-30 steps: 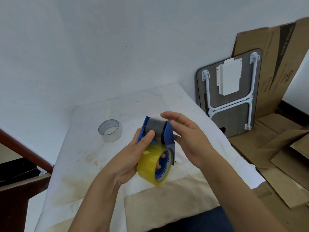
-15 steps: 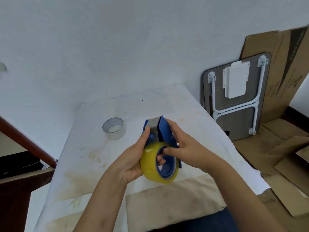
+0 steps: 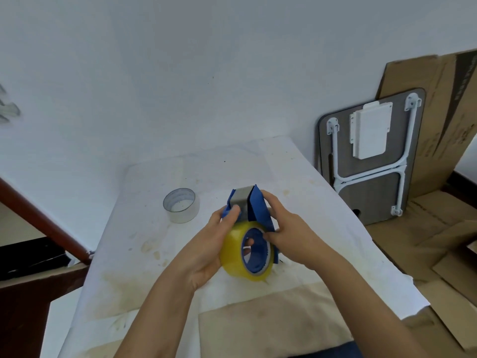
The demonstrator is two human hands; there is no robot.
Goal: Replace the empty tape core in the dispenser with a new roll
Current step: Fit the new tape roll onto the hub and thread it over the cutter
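A blue tape dispenser (image 3: 258, 208) with a grey metal plate at its top is held above the table, a full yellow tape roll (image 3: 233, 257) seated on its blue hub. My left hand (image 3: 206, 249) grips the roll and the dispenser's left side, thumb on the grey plate. My right hand (image 3: 289, 233) clasps the dispenser's right blue side, fingertips at the hub's edge. An empty clear tape core (image 3: 181, 205) stands on the table to the left, apart from both hands.
The table (image 3: 322, 202) is covered with a stained white sheet, and a beige cloth (image 3: 271, 329) lies at its near edge. A folded small table (image 3: 371, 156) and flattened cardboard (image 3: 438, 228) lean and lie to the right. A dark wooden rail (image 3: 38, 220) runs at left.
My right hand came in from an open pose beside the dispenser and closed on its right side. The dispenser with the roll turned a little, its hub now facing me more.
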